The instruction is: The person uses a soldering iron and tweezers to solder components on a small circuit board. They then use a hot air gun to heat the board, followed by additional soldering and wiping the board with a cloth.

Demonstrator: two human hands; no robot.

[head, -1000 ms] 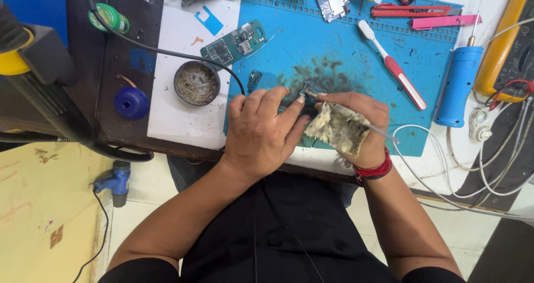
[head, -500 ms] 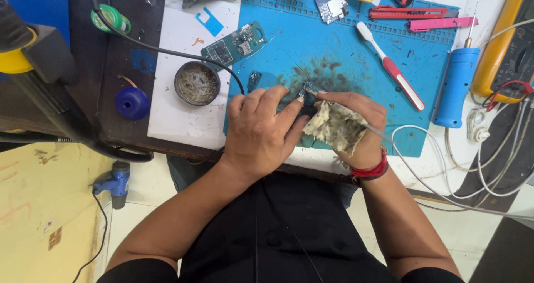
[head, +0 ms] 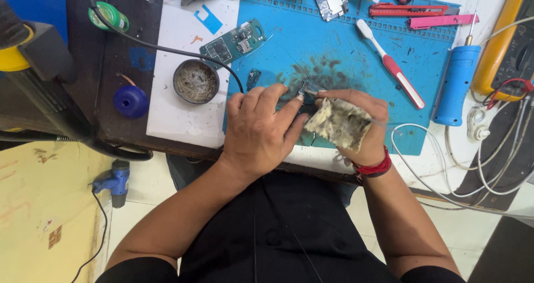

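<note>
My left hand (head: 260, 128) rests on the blue work mat (head: 339, 49), its fingertips pinching a small dark electronic part (head: 307, 88). My right hand (head: 361, 124), with a red band at the wrist, grips a stained, crumpled cloth (head: 337, 122) pressed up against that part. The two hands touch near the mat's front edge. Dark smudges stain the mat just beyond the part.
A green circuit board (head: 233, 42) lies at the mat's left edge, a round metal tin (head: 196, 81) beside it. A red-and-white toothbrush (head: 392, 65), blue cylindrical tool (head: 455, 85), red cutter (head: 409, 9), yellow meter (head: 503, 43) and white cables (head: 445, 171) sit to the right.
Both hands stay in place with the cloth against the small part; only slight finger shifts show.
</note>
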